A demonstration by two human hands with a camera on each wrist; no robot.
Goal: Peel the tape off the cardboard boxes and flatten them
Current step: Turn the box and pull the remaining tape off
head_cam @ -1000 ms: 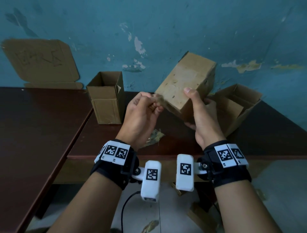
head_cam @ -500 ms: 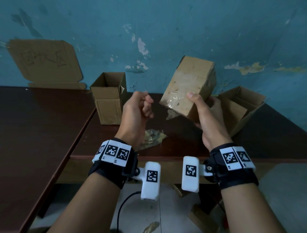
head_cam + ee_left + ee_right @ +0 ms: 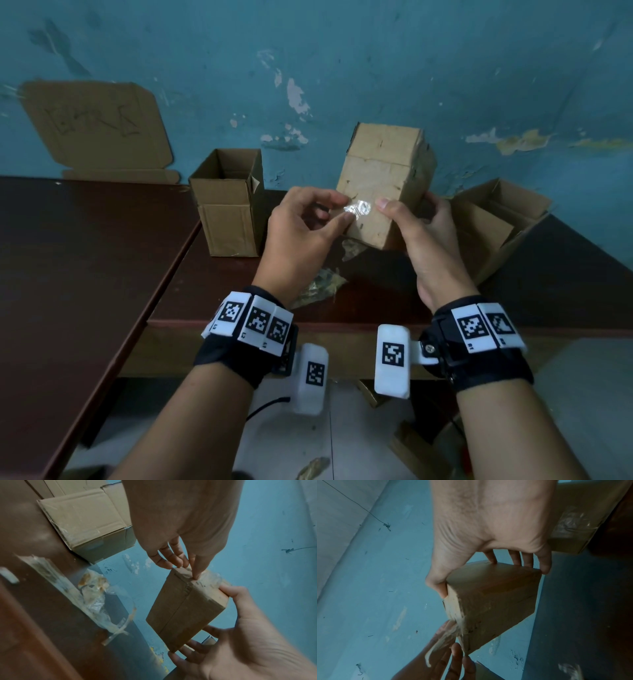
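A small closed cardboard box [image 3: 383, 178] is held tilted in the air above the dark table [image 3: 376, 291]. My right hand [image 3: 407, 205] grips it, thumb on the near face and fingers behind. A shiny patch of clear tape [image 3: 358, 208] sits on that face. My left hand [image 3: 344, 209] pinches the tape's edge between thumb and forefinger. In the left wrist view my fingertips [image 3: 195, 575] meet the box [image 3: 181, 601] at its taped corner. In the right wrist view a loose tape strip [image 3: 436, 649] hangs from the box [image 3: 493, 595] across my left fingers.
An open box [image 3: 226, 205] stands upright at the left. Another open box [image 3: 493, 222] lies on its side at the right. Crumpled peeled tape [image 3: 318, 287] lies under my hands. A flattened carton [image 3: 96, 126] leans on the blue wall. A second table [image 3: 68, 274] adjoins on the left.
My left hand pulled away from the box as a fist, then came back to the tape patch. The right hand turned the box more upright.
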